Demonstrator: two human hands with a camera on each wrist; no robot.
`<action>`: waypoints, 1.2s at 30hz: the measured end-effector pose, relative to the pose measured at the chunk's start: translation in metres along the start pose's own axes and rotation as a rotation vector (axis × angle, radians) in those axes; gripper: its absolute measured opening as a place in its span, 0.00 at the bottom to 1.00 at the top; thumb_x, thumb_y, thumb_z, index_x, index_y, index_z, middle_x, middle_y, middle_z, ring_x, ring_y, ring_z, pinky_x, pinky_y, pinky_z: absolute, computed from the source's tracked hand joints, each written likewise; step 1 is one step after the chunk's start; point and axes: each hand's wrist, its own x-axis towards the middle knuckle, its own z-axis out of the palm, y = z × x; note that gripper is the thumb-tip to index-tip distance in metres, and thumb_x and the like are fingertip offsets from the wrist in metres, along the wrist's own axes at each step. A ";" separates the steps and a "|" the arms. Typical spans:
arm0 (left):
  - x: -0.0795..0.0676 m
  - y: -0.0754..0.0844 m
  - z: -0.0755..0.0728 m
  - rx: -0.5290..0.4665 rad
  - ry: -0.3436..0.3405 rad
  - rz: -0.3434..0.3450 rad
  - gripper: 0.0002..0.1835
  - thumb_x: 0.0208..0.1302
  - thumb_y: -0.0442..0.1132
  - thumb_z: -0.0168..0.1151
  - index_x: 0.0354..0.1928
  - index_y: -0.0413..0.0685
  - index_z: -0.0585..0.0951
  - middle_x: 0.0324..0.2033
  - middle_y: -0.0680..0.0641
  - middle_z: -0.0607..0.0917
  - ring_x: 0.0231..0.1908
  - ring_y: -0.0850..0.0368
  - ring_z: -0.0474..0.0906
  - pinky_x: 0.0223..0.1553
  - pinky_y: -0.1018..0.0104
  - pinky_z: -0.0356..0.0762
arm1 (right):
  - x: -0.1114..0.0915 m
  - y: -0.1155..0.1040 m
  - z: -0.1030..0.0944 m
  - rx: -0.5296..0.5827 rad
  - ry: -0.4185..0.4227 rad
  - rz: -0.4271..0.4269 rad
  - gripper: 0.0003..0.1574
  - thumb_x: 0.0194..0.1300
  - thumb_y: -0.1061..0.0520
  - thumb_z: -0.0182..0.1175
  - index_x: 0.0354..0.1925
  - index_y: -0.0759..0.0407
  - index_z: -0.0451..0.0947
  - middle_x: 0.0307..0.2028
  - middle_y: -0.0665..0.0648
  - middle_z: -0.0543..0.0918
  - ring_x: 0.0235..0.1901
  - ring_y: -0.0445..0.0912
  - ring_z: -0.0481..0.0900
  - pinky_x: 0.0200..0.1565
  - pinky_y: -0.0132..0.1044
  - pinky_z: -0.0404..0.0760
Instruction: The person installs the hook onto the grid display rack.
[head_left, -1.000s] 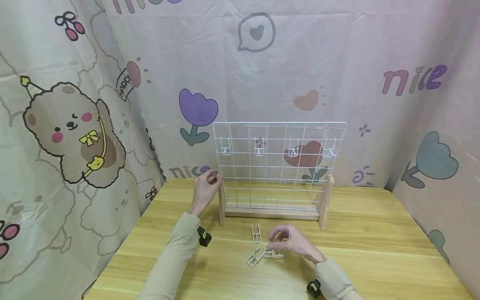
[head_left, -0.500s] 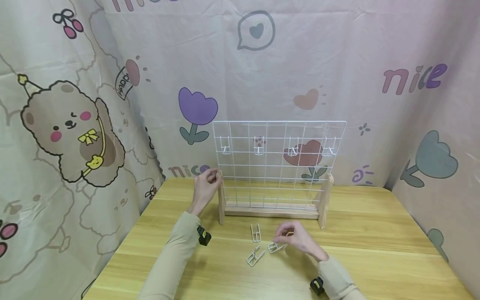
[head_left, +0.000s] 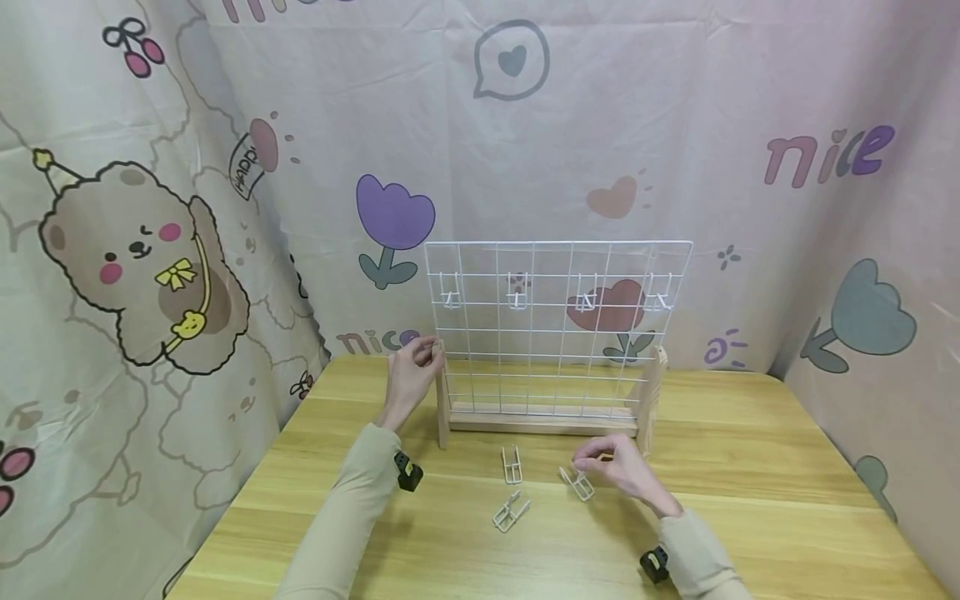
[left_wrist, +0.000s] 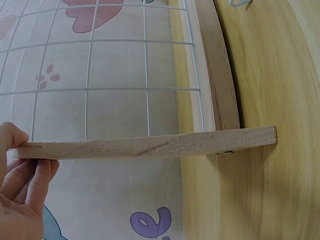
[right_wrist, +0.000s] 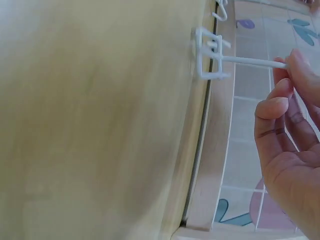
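Note:
My left hand (head_left: 411,375) pinches the top of the left wooden upright (left_wrist: 125,146) of a stand. The left wrist view has the thumb on one side of that wood and the fingers on the other. A white wire grid panel (head_left: 558,242) stands in the wooden base. In front of the stand's right end, my right hand (head_left: 621,465) holds a white wire hook (right_wrist: 250,61) by the tip of its prong, between thumb and fingertip. The hook's rectangular frame points away from that hand. Several similar hooks (head_left: 517,300) hang in a row on the upper part of the grid.
Two loose hooks lie on the wooden table: one hook (head_left: 512,467) before the stand's base, another hook (head_left: 510,513) nearer the front. The right wooden upright (head_left: 651,400) rises just behind my right hand. Printed curtains (head_left: 525,150) enclose the table at back and sides.
My right hand has picked up one hook from the group on the table and carried it to the right, turning it. The left hand keeps its grip on the upright.

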 end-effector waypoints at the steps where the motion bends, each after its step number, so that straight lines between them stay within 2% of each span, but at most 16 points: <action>1: 0.000 0.000 0.000 -0.001 0.001 -0.001 0.17 0.66 0.31 0.63 0.55 0.32 0.81 0.50 0.30 0.86 0.51 0.40 0.86 0.51 0.58 0.86 | 0.000 0.000 -0.001 -0.003 0.000 0.009 0.02 0.60 0.66 0.68 0.33 0.65 0.88 0.34 0.65 0.90 0.34 0.28 0.81 0.35 0.28 0.84; 6: 0.000 0.000 0.000 0.006 0.001 0.002 0.17 0.66 0.31 0.63 0.55 0.33 0.81 0.49 0.30 0.86 0.51 0.40 0.86 0.50 0.59 0.86 | -0.003 0.002 -0.005 0.013 -0.029 0.026 0.07 0.61 0.63 0.68 0.37 0.68 0.87 0.36 0.66 0.89 0.33 0.30 0.80 0.34 0.27 0.83; 9: 0.000 0.001 0.000 0.006 0.001 0.005 0.17 0.66 0.31 0.63 0.55 0.32 0.81 0.49 0.30 0.86 0.51 0.40 0.86 0.50 0.59 0.86 | -0.004 0.003 -0.007 0.064 -0.087 0.041 0.15 0.60 0.62 0.69 0.44 0.72 0.83 0.39 0.69 0.87 0.34 0.34 0.80 0.35 0.27 0.83; 12: -0.001 0.000 0.000 0.005 0.001 0.008 0.17 0.67 0.32 0.63 0.55 0.31 0.81 0.49 0.30 0.86 0.51 0.40 0.87 0.50 0.59 0.87 | -0.006 0.005 -0.009 0.129 -0.156 0.088 0.25 0.58 0.64 0.70 0.50 0.77 0.77 0.41 0.73 0.85 0.34 0.36 0.80 0.36 0.27 0.84; 16: -0.001 0.001 -0.001 0.004 -0.001 0.012 0.17 0.67 0.32 0.63 0.55 0.31 0.81 0.49 0.30 0.86 0.51 0.40 0.86 0.50 0.58 0.86 | -0.007 0.008 -0.011 0.222 -0.230 0.185 0.31 0.55 0.69 0.69 0.55 0.81 0.71 0.42 0.75 0.81 0.34 0.39 0.82 0.36 0.27 0.86; 21: -0.001 0.001 -0.001 0.003 0.003 0.016 0.16 0.67 0.32 0.63 0.54 0.31 0.81 0.48 0.31 0.87 0.50 0.40 0.87 0.50 0.57 0.87 | -0.006 0.013 -0.010 0.279 -0.278 0.286 0.33 0.53 0.72 0.68 0.57 0.80 0.70 0.43 0.73 0.80 0.37 0.46 0.83 0.38 0.30 0.87; 26: 0.000 0.001 0.000 0.008 0.004 0.019 0.16 0.67 0.32 0.62 0.54 0.31 0.81 0.48 0.31 0.87 0.50 0.40 0.87 0.50 0.57 0.87 | -0.004 0.018 -0.010 0.269 -0.282 0.317 0.32 0.53 0.71 0.69 0.56 0.78 0.72 0.41 0.69 0.81 0.38 0.46 0.80 0.41 0.29 0.85; 32: -0.001 0.000 -0.001 0.016 -0.001 0.021 0.16 0.67 0.33 0.63 0.54 0.32 0.82 0.48 0.31 0.87 0.50 0.41 0.87 0.50 0.55 0.87 | -0.002 0.018 -0.008 0.291 -0.284 0.335 0.31 0.51 0.73 0.69 0.53 0.80 0.72 0.37 0.63 0.81 0.37 0.43 0.79 0.39 0.28 0.84; 36: -0.001 0.000 -0.001 0.017 -0.004 0.027 0.16 0.67 0.33 0.63 0.54 0.32 0.81 0.48 0.31 0.87 0.50 0.41 0.87 0.50 0.54 0.87 | -0.001 0.017 -0.006 0.301 -0.281 0.347 0.31 0.50 0.74 0.69 0.53 0.79 0.72 0.36 0.63 0.81 0.35 0.43 0.78 0.37 0.28 0.83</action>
